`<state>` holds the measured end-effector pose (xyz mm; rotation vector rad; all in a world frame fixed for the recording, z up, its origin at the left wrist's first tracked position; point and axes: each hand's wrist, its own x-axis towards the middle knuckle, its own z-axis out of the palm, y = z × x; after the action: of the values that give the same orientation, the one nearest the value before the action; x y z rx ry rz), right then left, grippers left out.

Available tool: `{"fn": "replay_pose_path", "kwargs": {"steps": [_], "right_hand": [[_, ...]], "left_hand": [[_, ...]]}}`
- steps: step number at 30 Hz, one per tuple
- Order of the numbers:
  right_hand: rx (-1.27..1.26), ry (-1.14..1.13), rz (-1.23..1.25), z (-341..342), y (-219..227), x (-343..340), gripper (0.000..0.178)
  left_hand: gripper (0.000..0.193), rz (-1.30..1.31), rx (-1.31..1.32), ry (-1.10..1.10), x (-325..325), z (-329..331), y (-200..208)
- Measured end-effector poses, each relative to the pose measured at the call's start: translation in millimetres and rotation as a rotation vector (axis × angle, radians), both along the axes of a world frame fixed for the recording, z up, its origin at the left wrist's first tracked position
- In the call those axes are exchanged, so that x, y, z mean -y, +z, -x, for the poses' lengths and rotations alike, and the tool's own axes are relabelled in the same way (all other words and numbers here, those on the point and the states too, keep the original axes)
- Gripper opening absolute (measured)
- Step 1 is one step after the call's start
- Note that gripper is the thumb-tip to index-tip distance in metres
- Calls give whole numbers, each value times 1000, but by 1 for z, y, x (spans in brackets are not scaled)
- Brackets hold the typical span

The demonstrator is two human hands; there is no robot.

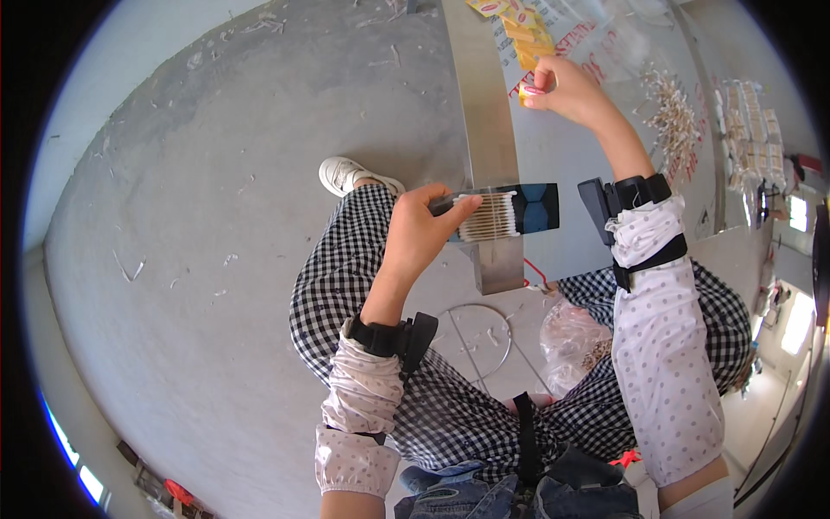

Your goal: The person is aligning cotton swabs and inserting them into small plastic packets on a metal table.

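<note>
My left hand [413, 232] grips one end of a flat pack of cotton swabs [489, 216], held level at the table's near-left edge. The swabs lie side by side in the pack, and a dark card with blue shapes [539, 208] shows at its right end. Farther off, above the tabletop, my right hand [566, 88] pinches a small yellow and white card [526, 92] between thumb and fingers. Just beyond it lies a spread of similar yellow cards [529, 41]. Part of the pinched card is hidden by my fingers.
A metal strip [486, 112] edges the table. Loose cotton swabs [674, 121] are heaped to the right, with rows of swab bundles [752, 130] beyond. Clear plastic lies at the far side. Below, a plastic bag [566, 342] sits between my legs, near a metal ring [508, 333].
</note>
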<state>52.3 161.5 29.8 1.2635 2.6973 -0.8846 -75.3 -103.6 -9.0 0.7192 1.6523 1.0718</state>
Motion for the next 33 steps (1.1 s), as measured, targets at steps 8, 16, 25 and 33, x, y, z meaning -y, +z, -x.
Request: {"fn": "replay_pose_path", "kwargs": {"steps": [8,16,25,33], "right_hand": [[-245,-63,240,-31,10,54,23],[-411,-573,742,-53,23,163,15],[-512,-705,288,-46,10,205,13],[-528,-792,361,-32,9,207,10]], "left_hand": [[39,-7,-8,2,-1,1,1],[39,24,18,2,0,1,1],[39,7,13,-14,-2,3,2],[34,2,6,-29,-1,2,0]]}}
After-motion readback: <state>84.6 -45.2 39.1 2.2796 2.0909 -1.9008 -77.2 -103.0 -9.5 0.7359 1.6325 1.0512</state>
